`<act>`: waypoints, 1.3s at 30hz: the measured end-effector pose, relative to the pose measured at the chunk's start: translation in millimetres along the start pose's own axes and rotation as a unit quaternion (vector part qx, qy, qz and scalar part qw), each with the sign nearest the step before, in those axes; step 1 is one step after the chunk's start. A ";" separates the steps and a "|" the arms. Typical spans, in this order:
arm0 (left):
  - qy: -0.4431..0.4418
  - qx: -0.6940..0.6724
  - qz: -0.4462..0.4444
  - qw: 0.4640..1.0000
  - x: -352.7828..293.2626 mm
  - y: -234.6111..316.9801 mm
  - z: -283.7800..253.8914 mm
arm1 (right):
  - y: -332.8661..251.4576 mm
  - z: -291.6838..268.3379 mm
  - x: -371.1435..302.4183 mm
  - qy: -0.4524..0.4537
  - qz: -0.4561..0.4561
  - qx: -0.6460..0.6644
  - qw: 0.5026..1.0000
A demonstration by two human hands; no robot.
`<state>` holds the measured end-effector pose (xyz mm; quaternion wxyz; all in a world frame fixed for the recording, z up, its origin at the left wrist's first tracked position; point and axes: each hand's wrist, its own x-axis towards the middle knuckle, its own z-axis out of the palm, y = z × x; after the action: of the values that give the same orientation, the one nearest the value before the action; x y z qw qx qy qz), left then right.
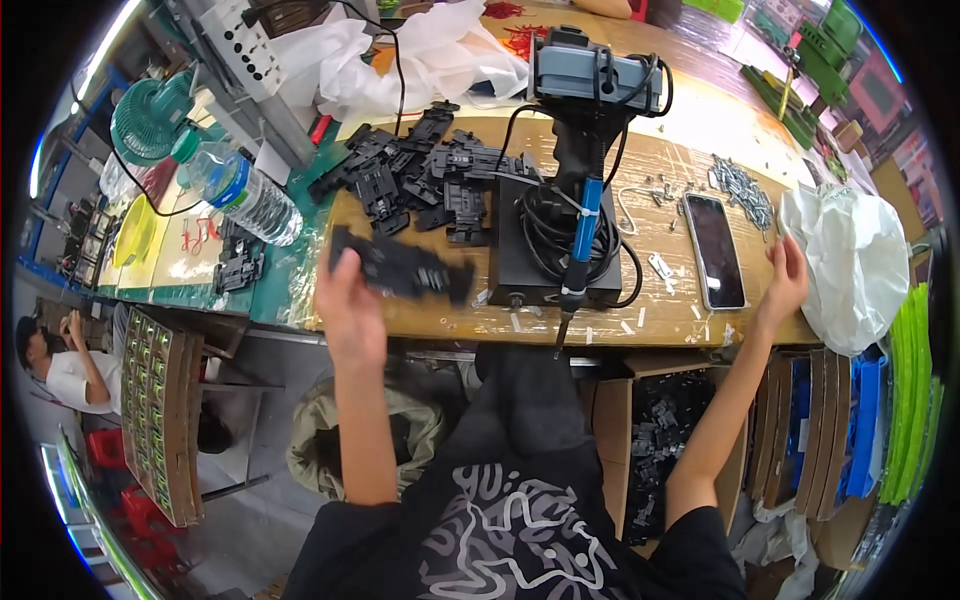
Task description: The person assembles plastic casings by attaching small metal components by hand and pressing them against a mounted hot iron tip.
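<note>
A black plastic part [405,270], long and slightly blurred, is gripped in my left hand [352,305] above the left front of the table. Behind it lies a heap of similar black plastic parts [455,180]. My right hand [785,285] is at the table's right, its fingers curled together between a black phone [715,250] and a white plastic bag [848,265]; whatever is in them is too small to make out. Between my hands, a blue and black electric screwdriver [588,225] hangs with its bit down, in front of a black box [508,250] draped with coiled cable.
A pile of screws [742,192] lies behind the phone. A water bottle [240,190] and a green fan [155,115] stand at the left. Below the table are a carton [615,450] of black parts and an open sack [310,445]. Another person [75,365] sits far left.
</note>
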<state>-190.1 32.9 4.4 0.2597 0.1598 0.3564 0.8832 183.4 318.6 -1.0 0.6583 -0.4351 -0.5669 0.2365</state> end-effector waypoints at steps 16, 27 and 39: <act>0.008 -0.037 -0.089 0.995 -122.3 -22.3 49.2 | -157.6 25.2 -174.5 -0.304 0.005 0.149 0.941; -0.024 -0.018 -0.040 0.999 -131.8 -18.1 55.1 | -164.4 22.1 -160.0 -0.351 0.027 0.132 0.927; -0.091 -0.014 -0.002 0.996 -130.7 -21.4 49.2 | -165.2 27.5 -158.2 -0.341 0.129 0.137 0.921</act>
<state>-53.3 -2.1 10.6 0.2953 0.2349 0.3192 0.8693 88.3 115.5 51.8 0.4423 -0.3034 -0.6582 0.5283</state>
